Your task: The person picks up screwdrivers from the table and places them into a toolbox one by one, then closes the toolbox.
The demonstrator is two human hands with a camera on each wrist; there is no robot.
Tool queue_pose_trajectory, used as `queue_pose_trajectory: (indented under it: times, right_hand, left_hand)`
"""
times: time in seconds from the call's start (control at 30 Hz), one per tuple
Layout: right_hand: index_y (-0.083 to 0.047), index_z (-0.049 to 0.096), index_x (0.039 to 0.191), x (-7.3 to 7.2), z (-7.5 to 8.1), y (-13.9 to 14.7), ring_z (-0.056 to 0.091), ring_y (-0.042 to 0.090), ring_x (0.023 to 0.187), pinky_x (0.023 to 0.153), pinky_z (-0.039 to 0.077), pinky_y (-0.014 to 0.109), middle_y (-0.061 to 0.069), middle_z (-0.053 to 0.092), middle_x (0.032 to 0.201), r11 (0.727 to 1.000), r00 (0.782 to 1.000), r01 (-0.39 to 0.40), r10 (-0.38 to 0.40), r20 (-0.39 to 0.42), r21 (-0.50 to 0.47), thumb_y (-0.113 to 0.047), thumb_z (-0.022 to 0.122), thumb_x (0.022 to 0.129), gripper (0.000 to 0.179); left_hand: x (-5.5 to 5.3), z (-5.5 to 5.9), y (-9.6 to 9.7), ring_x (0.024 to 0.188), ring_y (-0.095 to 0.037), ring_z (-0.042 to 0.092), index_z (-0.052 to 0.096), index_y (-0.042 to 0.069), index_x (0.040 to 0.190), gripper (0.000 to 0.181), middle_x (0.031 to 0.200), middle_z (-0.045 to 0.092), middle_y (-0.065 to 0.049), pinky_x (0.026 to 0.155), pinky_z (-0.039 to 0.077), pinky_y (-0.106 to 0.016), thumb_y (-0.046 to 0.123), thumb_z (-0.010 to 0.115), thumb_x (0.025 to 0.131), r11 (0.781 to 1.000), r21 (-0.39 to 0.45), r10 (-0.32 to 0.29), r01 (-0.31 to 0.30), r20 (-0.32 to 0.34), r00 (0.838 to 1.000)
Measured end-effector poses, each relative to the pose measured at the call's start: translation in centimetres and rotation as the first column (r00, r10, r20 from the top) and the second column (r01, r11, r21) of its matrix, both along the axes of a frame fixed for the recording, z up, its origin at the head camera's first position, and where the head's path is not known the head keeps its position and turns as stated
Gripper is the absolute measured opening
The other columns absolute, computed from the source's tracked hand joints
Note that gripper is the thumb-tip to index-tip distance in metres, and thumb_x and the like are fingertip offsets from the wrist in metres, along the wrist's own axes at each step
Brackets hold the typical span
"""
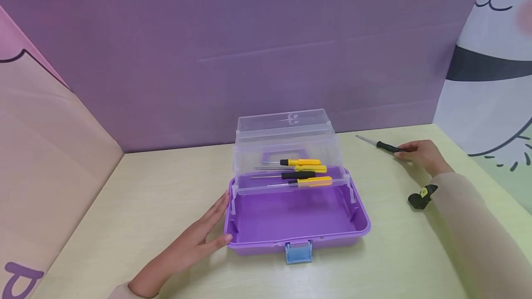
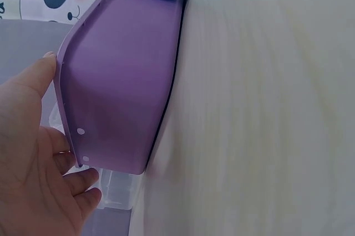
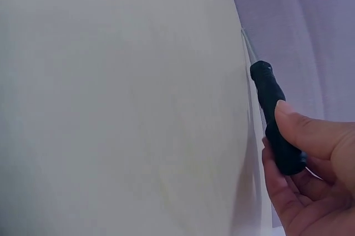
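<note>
In the head view, my right hand (image 1: 425, 155) pinches a screwdriver (image 1: 388, 147) by its black handle, with the metal shaft pointing left and away. The right wrist view shows thumb and fingers on the handle of this screwdriver (image 3: 272, 100). My left hand (image 1: 201, 236) rests against the left side of a purple toolbox (image 1: 291, 243), its fingers extended. Seen from the left wrist, thumb and fingers of the left hand (image 2: 33, 153) touch the box's rim. Several screwdrivers (image 1: 305, 168) with yellow or black handles lie in the clear raised tray (image 1: 245, 190) of the toolbox.
The toolbox's clear lid (image 1: 284, 123) stands raised at the back, near the purple wall (image 1: 266, 50). A blue latch (image 1: 299, 253) hangs at the box front. Beside the right sleeve is a small black device (image 1: 420, 199). Everything stands on a pale wooden table (image 1: 174, 179).
</note>
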State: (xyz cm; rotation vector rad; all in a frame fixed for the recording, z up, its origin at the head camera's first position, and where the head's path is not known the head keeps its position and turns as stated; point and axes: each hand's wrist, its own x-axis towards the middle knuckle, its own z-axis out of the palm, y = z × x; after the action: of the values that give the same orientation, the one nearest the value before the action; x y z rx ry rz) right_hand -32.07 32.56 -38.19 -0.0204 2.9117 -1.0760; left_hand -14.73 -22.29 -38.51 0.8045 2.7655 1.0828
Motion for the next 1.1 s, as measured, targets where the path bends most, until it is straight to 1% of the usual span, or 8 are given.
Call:
queue_pose_trajectory:
  times: [0.2,0.37,0.47,0.57,0.63,0.73,0.97,1.1]
  right_hand:
    - [0.013,0.056,0.120,0.5,-0.2,0.0,0.049,0.012,0.089,0.078,0.040,0.029,0.014,0.067,0.104,0.998,0.999,0.031,-0.031,0.011,-0.054,-0.030,0.068,0.087,0.055]
    - [0.011,0.056,0.121,1.0,-0.4,0.3,0.047,0.010,0.092,0.080,0.037,0.028,0.004,0.066,0.105,0.995,0.999,0.030,-0.029,0.020,-0.091,-0.033,0.067,0.087,0.056]
    - [0.010,0.055,0.122,1.3,-0.6,0.6,0.046,0.009,0.092,0.080,0.037,0.028,-0.010,0.063,0.098,0.993,0.999,0.034,-0.031,0.024,-0.114,-0.036,0.067,0.087,0.058]
    - [0.010,0.055,0.122,1.5,-0.8,0.7,0.045,0.004,0.088,0.078,0.036,0.027,-0.027,0.057,0.086,0.989,0.999,0.042,-0.039,0.022,-0.142,-0.037,0.068,0.086,0.060]
    - [0.010,0.055,0.123,1.7,-0.9,0.7,0.045,-0.001,0.085,0.078,0.036,0.026,-0.033,0.054,0.080,0.985,0.999,0.045,-0.043,0.019,-0.167,-0.037,0.068,0.086,0.061]
    - [0.010,0.055,0.123,1.9,-1.1,0.6,0.044,-0.007,0.081,0.077,0.035,0.024,-0.035,0.055,0.079,0.981,0.999,0.049,-0.049,0.004,-0.186,-0.036,0.068,0.086,0.060]
    - [0.008,0.061,0.117,2.7,-1.0,0.2,0.046,-0.008,0.081,0.078,0.034,0.023,-0.020,0.068,0.088,0.966,0.998,0.053,-0.056,-0.004,-0.255,-0.038,0.070,0.084,0.057]
    - [0.008,0.062,0.115,2.8,-1.0,0.1,0.047,-0.010,0.080,0.076,0.036,0.019,-0.022,0.068,0.087,0.959,0.999,0.039,-0.046,-0.018,-0.281,-0.032,0.071,0.085,0.050]
  left_hand:
    - [0.1,0.0,-0.1,0.141,-0.036,0.014,0.006,0.020,0.153,0.075,0.159,0.004,-0.005,0.105,0.025,-0.061,0.029,0.055,0.096,1.000,0.010,0.004,-0.004,0.014,1.000]
    - [0.0,-0.2,-0.1,0.142,-0.035,0.012,0.006,0.022,0.153,0.075,0.159,0.004,-0.005,0.105,0.025,-0.061,0.030,0.054,0.096,1.000,0.016,0.002,-0.003,0.030,1.000]
    - [0.0,-0.1,-0.1,0.142,-0.036,0.012,0.006,0.021,0.153,0.075,0.159,0.003,-0.006,0.105,0.024,-0.062,0.030,0.054,0.096,1.000,0.014,-0.007,0.007,0.027,1.000]
    - [0.0,-0.1,-0.1,0.141,-0.037,0.013,0.005,0.020,0.153,0.075,0.159,0.002,-0.004,0.105,0.024,-0.062,0.030,0.054,0.096,1.000,0.009,-0.009,0.009,0.019,1.000]
    - [0.0,0.0,-0.1,0.141,-0.037,0.013,0.006,0.020,0.153,0.075,0.159,0.002,-0.001,0.105,0.024,-0.062,0.030,0.054,0.096,1.000,0.006,-0.005,0.005,0.017,1.000]
    - [0.0,0.0,-0.1,0.141,-0.036,0.013,0.006,0.021,0.153,0.075,0.159,0.001,0.002,0.105,0.025,-0.062,0.031,0.054,0.096,1.000,0.005,0.001,-0.001,0.016,1.000]
    - [0.0,-0.1,-0.1,0.142,-0.035,0.013,0.006,0.021,0.153,0.075,0.159,0.002,0.001,0.106,0.024,-0.060,0.029,0.055,0.096,1.000,0.007,-0.005,0.005,0.021,1.000]
    - [0.0,0.0,-0.1,0.142,-0.034,0.014,0.006,0.021,0.153,0.075,0.159,0.002,0.001,0.105,0.026,-0.060,0.030,0.055,0.096,1.000,0.005,-0.004,0.004,0.014,1.000]
